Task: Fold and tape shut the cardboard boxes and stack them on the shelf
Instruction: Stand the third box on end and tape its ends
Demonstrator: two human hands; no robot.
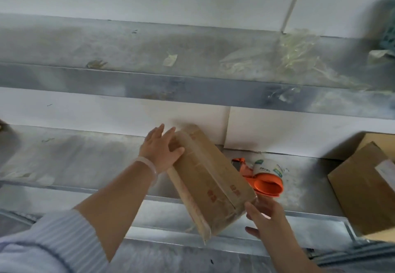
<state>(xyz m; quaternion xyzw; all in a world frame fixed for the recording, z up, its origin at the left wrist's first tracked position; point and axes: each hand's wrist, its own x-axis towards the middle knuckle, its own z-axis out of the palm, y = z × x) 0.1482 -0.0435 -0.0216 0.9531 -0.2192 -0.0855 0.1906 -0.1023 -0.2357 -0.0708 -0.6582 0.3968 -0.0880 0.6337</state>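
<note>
A flat brown cardboard box (210, 178) with red print and clear tape along its seam is held tilted above the lower metal shelf (85, 165). My left hand (162, 148) lies on its far upper end, fingers straight and thumb pressed against the side. My right hand (264, 215) supports the near lower corner from the right with fingers spread. An orange tape dispenser (265, 176) with a roll of tape lies on the shelf just behind the box.
Two more brown boxes (367, 187) stand on the lower shelf at the right. The upper metal shelf (149, 59) carries crumpled clear plastic wrap (288, 59) and small scraps. A white wall runs behind both shelves.
</note>
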